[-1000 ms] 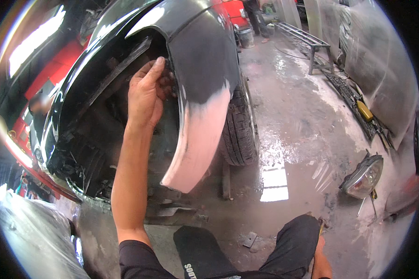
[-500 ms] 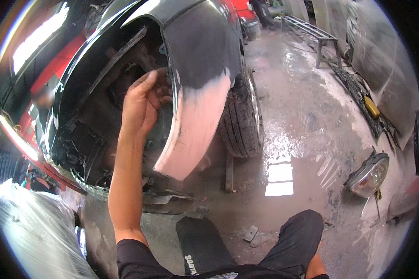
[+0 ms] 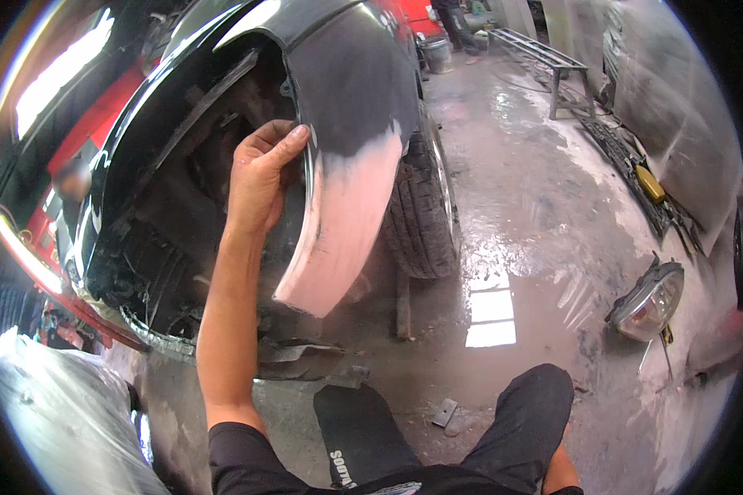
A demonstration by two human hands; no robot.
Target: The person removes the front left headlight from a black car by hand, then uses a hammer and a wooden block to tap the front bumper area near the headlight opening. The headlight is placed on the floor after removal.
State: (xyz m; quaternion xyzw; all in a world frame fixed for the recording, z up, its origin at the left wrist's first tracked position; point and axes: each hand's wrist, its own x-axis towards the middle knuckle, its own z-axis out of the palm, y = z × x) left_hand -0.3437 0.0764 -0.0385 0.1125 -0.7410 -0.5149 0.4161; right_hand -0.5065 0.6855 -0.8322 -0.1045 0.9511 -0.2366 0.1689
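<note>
A dark car fender point(image 3: 351, 91) hangs before me, its lower end coated in pale pink filler point(image 3: 347, 223). My left hand point(image 3: 260, 169) pinches the fender's front edge, thumb on the outer side and fingertips hidden behind the panel. Just behind the fender stands the car's front wheel point(image 3: 421, 214). To the left of the panel gapes the dark opening point(image 3: 165, 198) at the car's front. Only a bit of my right forearm shows beside my knee at the lower edge; the right hand is out of sight.
A detached headlight point(image 3: 648, 301) lies on the wet floor at the right. Beyond it are black trim pieces with a yellow item point(image 3: 650, 183) and a metal bench frame point(image 3: 545, 54). Plastic sheeting point(image 3: 58, 412) covers something at lower left. A person stands far back near a bucket point(image 3: 436, 56).
My left thumb has come down onto the fender's front edge, closing the grip. The hand has shifted slightly right, and the view has turned a little.
</note>
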